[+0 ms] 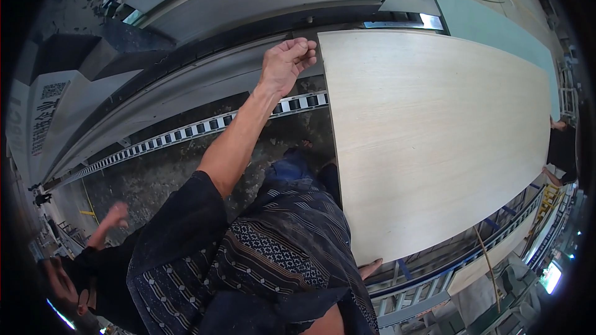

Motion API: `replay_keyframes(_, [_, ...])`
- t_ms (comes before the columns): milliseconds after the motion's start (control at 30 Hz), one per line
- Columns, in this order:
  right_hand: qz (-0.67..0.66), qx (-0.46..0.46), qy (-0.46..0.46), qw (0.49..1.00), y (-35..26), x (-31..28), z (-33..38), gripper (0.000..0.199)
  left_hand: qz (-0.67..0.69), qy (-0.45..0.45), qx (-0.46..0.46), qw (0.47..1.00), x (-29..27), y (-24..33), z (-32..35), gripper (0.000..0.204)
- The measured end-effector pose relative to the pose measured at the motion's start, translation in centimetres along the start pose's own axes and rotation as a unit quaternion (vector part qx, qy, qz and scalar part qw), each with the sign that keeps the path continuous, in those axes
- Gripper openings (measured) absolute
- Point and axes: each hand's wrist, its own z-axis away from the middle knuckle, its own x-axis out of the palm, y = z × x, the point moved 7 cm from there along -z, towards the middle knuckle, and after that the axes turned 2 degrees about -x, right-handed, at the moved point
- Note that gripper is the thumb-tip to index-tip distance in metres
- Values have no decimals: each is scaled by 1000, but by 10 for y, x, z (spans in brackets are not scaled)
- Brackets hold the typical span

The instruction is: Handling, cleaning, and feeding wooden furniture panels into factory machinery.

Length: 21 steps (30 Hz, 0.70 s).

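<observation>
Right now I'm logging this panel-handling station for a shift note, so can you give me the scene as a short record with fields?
setting: workshop floor with a long machine bed
main thing: large pale wood panel, lying flat
left hand: fingers curled at the panel's far left corner
right hand: only fingertips show, at the panel's near edge
under the panel: roller conveyor frame
left of the panel: black-and-white striped rail over a dusty floor
other people: one person's arms at the panel's far end; another person at lower left, one hand raised
</observation>
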Motion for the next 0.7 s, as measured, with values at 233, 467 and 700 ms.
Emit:
replay_keyframes(233, [9, -11, -12, 1000, 6, -10, -15, 71, -65, -5, 6, 998, -13, 3, 18, 21])
replay_keyframes(467, [22, -22, -19, 999, 9, -13, -19, 72, -149, 38, -62, 986, -25, -19, 13, 30])
replay_keyframes(700, [60, -36, -12, 998, -1, 0, -2, 76, -222, 86, 14, 971, -30, -42, -16, 24])
